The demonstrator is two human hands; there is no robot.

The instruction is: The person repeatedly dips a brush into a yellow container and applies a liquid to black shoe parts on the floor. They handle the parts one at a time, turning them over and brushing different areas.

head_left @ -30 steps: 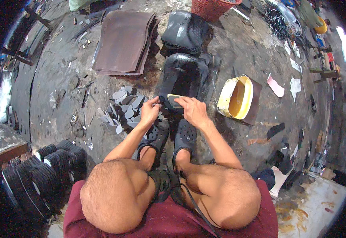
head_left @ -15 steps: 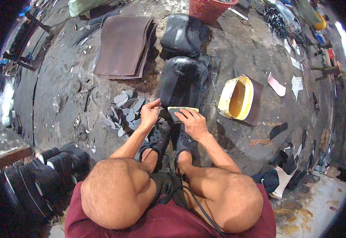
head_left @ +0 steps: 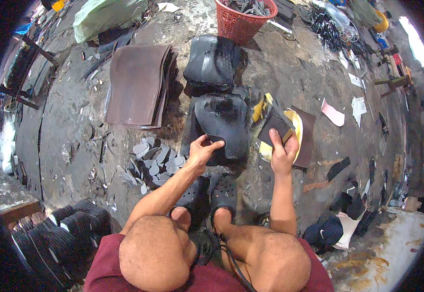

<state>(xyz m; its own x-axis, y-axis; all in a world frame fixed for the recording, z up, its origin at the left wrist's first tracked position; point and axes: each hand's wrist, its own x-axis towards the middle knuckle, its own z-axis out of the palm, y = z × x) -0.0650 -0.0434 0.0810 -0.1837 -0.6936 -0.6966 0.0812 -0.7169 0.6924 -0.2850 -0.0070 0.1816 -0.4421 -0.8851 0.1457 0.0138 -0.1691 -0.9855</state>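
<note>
A smooth black sheet with a curved edge lies over the nearer dark block in front of my feet. My left hand is closed on its near edge, thumb and fingers pinched together. To the right, my right hand grips a flat dark pad, thumb on top. Yellow, glue-like matter coats the pad's far edge. It is held tilted over a yellow-rimmed tub, hiding much of the tub's opening. Amber-brown contents showed in the tub earlier.
Small grey cut pieces lie heaped left of my left hand. Beyond are stacked brown sheets, a second black block and a red basket. Stacked black soles stand near left; a dark cap lies near right.
My right hand has carried the pad from the near end of the black sheet rightward to the tub. My left hand stays by the sheet's near edge. The whole view has shifted.
</note>
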